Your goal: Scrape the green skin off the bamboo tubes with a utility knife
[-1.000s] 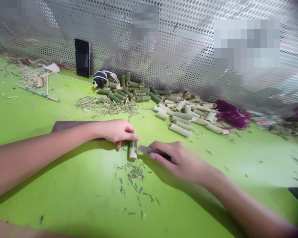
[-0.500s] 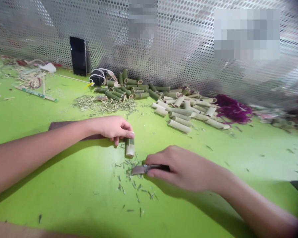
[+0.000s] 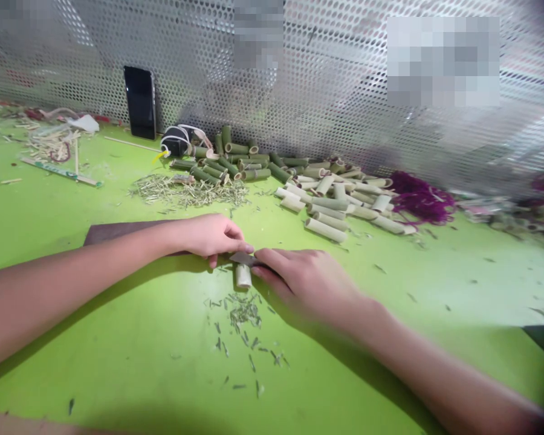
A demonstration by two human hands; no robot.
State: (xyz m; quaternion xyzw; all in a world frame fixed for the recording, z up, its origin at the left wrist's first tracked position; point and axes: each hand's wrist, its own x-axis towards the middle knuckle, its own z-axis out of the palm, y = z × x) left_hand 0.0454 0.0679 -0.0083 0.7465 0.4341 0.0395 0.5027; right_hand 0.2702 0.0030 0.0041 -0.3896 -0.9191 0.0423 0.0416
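Observation:
My left hand [image 3: 215, 235] grips the far end of a short bamboo tube [image 3: 243, 278], whose near part is pale and scraped. My right hand [image 3: 303, 273] is closed round the handle of a knife [image 3: 243, 258]. The knife's flat blade lies across the tube, close to my left fingertips, and hides part of it. Beneath my left forearm is a dark brown flat strip [image 3: 113, 232]. Small green bamboo shavings [image 3: 245, 313] are scattered on the green table [image 3: 140, 362] just in front of the tube.
Behind my hands lie piled green bamboo tubes [image 3: 254, 174], pale scraped tubes [image 3: 326, 229] and a heap of shavings [image 3: 190, 190]. A phone [image 3: 140, 103] leans on the perforated metal panel [image 3: 326, 78], beside a black charger [image 3: 175, 142]. Purple string [image 3: 421, 196] sits at the right.
My right hand has moved up and away from me, bringing the knife from the shavings onto the bamboo tube. My left hand keeps its hold, with the tube shifted slightly right.

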